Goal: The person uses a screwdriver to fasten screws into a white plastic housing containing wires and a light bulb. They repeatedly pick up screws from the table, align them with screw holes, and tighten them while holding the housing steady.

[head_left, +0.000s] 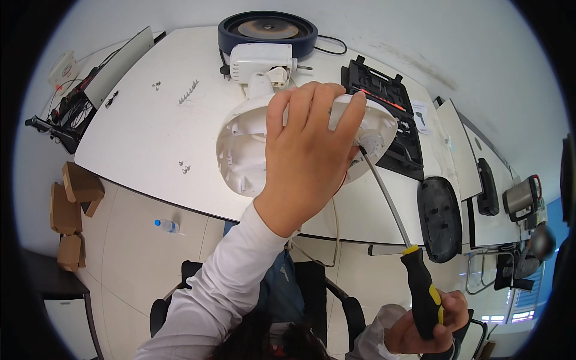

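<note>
A white, hollow plastic housing (240,159) lies on the table with its open, ribbed inside turned up. My left hand (306,150) reaches across it, fingers bent over its far rim, gripping it and hiding its middle. In my right hand (405,336) is a long screwdriver (425,294) with a black and yellow handle. Its shaft slants up to the housing's right inner side, and the tip ends beside my left thumb. Whether it sits on a screw cannot be made out. A pale cable (336,234) hangs from the housing over the table's near edge.
Behind the housing are a white motor unit (261,60) with a metal shaft and a round dark blue device (268,30). An open black tool case (384,90) and a black oval cover (440,219) lie right. Loose screws (188,92) are on the left tabletop (132,132).
</note>
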{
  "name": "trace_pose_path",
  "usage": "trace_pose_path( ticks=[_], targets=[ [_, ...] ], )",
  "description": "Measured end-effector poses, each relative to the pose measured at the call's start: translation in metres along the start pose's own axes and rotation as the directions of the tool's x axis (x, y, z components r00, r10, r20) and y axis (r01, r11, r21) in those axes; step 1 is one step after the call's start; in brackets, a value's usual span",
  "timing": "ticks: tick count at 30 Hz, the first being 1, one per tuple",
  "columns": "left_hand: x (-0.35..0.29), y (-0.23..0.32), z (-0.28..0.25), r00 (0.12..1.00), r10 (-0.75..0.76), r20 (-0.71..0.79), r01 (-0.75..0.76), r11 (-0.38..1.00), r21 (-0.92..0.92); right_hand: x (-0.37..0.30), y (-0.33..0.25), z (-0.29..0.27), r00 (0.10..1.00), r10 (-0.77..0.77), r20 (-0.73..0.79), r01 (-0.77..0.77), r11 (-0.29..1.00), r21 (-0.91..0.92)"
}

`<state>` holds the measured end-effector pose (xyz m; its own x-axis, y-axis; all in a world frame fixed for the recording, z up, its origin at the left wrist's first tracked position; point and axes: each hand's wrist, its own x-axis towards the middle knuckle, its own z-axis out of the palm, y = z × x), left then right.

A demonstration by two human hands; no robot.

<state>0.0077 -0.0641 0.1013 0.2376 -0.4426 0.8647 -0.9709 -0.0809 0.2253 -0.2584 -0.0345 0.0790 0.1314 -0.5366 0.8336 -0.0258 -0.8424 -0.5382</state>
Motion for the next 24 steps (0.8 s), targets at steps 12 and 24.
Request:
trace_pose_path(
  ticks=[12,24],
  targets=[
    [-0.001,0.000,0.000,1.000,-0.005,0.006,0.005,1.000,0.002,0.014,-0.019,0.005,0.955,-0.036,0.294,0.181,0.858,-0.481],
    [0.000,0.000,-0.002,1.000,-0.003,0.004,0.003,1.000,0.010,0.020,-0.013,0.012,0.961,-0.161,0.227,0.270,0.734,-0.624]
  ],
)
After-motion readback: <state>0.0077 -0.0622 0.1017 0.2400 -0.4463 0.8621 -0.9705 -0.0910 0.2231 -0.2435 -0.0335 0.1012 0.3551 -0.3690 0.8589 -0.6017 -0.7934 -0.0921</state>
